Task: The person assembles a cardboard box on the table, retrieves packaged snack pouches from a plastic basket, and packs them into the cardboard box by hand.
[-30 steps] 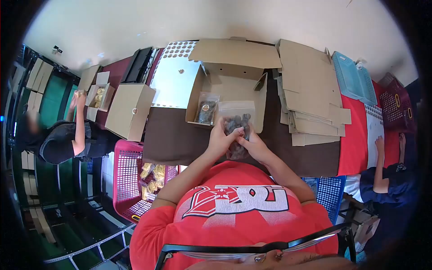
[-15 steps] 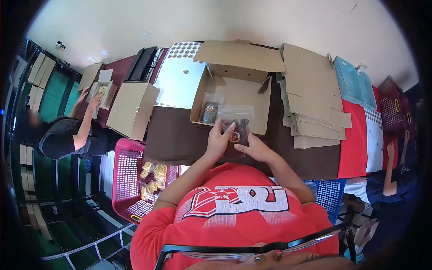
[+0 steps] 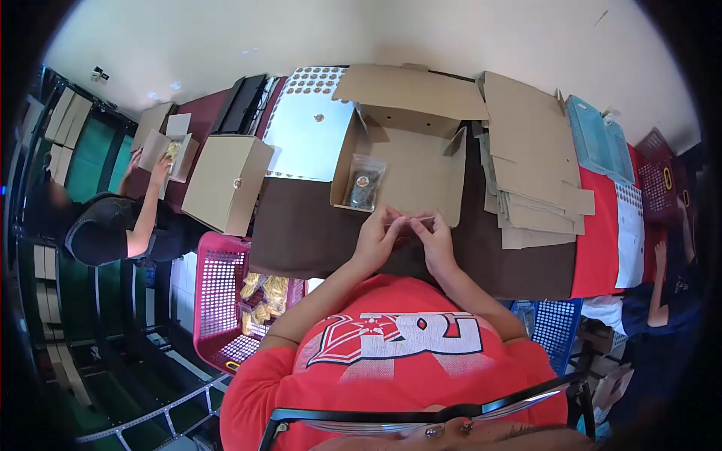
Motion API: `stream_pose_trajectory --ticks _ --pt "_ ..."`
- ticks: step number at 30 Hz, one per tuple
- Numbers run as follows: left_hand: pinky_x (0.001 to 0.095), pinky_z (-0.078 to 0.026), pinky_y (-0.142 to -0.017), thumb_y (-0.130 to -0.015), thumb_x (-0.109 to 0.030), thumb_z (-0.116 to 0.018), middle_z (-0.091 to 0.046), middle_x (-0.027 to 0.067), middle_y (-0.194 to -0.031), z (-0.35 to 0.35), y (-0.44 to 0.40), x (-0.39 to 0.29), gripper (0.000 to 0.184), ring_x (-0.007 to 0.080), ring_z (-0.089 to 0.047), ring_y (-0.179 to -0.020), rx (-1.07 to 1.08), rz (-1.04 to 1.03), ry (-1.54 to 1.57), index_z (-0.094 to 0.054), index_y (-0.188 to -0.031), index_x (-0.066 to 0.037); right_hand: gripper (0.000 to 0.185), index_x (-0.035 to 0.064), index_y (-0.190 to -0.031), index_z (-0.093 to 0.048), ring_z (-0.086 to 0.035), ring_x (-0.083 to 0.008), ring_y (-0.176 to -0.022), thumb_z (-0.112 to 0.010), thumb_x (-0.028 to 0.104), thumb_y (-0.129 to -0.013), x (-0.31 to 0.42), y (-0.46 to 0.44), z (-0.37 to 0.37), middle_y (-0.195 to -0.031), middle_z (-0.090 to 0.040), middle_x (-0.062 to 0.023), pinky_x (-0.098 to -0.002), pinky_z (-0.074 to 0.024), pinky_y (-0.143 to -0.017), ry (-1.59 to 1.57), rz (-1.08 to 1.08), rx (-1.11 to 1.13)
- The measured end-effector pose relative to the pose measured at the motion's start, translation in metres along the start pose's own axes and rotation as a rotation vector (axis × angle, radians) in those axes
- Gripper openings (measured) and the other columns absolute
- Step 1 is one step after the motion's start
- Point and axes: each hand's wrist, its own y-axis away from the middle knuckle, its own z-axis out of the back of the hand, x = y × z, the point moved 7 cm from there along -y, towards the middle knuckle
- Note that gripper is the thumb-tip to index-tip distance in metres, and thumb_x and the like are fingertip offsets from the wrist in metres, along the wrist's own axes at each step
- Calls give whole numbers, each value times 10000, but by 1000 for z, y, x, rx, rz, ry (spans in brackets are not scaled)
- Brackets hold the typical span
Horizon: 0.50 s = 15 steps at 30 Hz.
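Between my two hands is a clear zip bag (image 3: 409, 221), seen almost edge-on, so its contents are mostly hidden. My left hand (image 3: 378, 235) pinches its top edge on the left side. The fingers of my right hand (image 3: 434, 239) pinch the same edge on the right. Just beyond my hands stands an open cardboard box (image 3: 414, 174) with its lid folded back. Inside its left part lies another clear zip bag (image 3: 366, 183) with dark contents and a round sticker.
Left of the open box are a sticker sheet (image 3: 304, 143) and a closed carton (image 3: 226, 184). Flattened cardboard (image 3: 530, 150) is stacked at right, near a blue tray (image 3: 598, 143). A pink basket (image 3: 214, 301) holds yellow packets. Co-workers (image 3: 105, 225) are at both sides.
The bag in my hands has tipped from facing me to nearly edge-on. Both hands have shifted from its sides to its top edge. The bag inside the box stays there.
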Motion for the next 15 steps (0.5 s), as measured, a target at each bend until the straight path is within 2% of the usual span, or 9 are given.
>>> stream_pose_trajectory --ticks 3,4,5,6,8,10,15 --pt "306 -471 -702 -912 -157 -608 -624 97 -802 9 -2 3 153 184 -595 -736 36 -22 -127 -553 -896 -15 172 40 -970 -569 -604 -117 -776 -653 171 -896 -7 -3 -3 -884 -655 -46 -255 -475 -776 -46 -31 -35" --pt "310 -467 -699 -900 -156 -618 -627 98 -799 17 -4 9 144 195 -594 -735 38 -93 -224 -584 -872 -19 172 40 -970 -569 -604 -117 -776 -653 171 -896 -7 -5 -4 -884 -655 -46 -255 -475 -776 -43 -30 -48" --pt "315 -463 -695 -888 -155 -628 -630 99 -796 24 -7 12 138 205 -594 -735 43 -166 -319 -616 -849 -23 155 30 -947 -591 -607 -113 -776 -643 168 -902 -6 -6 -5 -857 -659 -44 -255 -475 -777 113 -27 -53" --pt "315 -463 -695 -888 -155 -628 -630 99 -796 33 -13 11 138 205 -594 -735 60 -167 -309 -616 -849 -23 148 19 -924 -612 -610 -109 -776 -634 165 -909 -5 -7 -6 -831 -664 -42 -254 -474 -779 269 -25 -63" --pt "366 -435 -751 -865 -149 -629 -638 122 -788 45 -24 7 152 287 -583 -747 184 -91 -270 -622 -766 -34 146 4 -928 -638 -610 -99 -780 -628 149 -911 3 -9 -10 -835 -672 -40 -244 -478 -748 320 -1 -79" --pt "360 -431 -769 -876 -153 -614 -638 115 -782 54 -32 -4 154 275 -580 -762 215 -103 -201 -633 -779 -36 150 -10 -931 -664 -609 -89 -783 -621 133 -913 11 -15 -14 -839 -680 -39 -233 -482 -717 375 22 -77" --pt "362 -408 -832 -897 -159 -577 -627 101 -755 74 -40 6 150 271 -569 -803 297 -94 -65 -658 -853 -40 231 -26 -956 -681 -606 -93 -801 -583 183 -939 21 -12 -26 -857 -689 -44 -244 -472 -754 428 -2 12"
